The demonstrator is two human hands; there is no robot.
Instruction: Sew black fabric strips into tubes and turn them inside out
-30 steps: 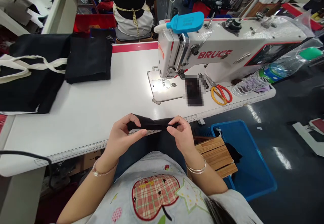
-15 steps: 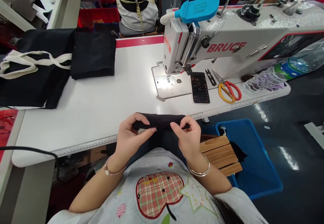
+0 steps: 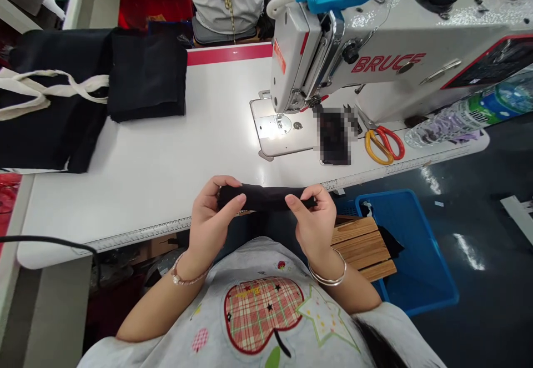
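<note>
A narrow folded strip of black fabric (image 3: 266,198) is stretched between my two hands at the table's front edge. My left hand (image 3: 212,212) pinches its left end, thumb on top and fingers behind. At the other end my right hand (image 3: 314,215) grips it the same way, with the thumb lying across the cloth. The sewing machine (image 3: 353,57) stands beyond, its needle plate (image 3: 280,125) lit and bare of cloth. My fingers behind the strip are partly hidden.
Folded black fabric (image 3: 147,76) lies at the left, beside a larger black pile (image 3: 50,135) with cream straps (image 3: 62,87). Scissors (image 3: 385,143), a blurred-out phone (image 3: 334,137) and a plastic bottle (image 3: 458,115) sit right. A blue bin (image 3: 428,268) stands on the floor below.
My thumbs have moved outward along the strip, which now looks flatter and smoother. A pale patch by my left fingers is no longer visible. The view has shifted slightly.
</note>
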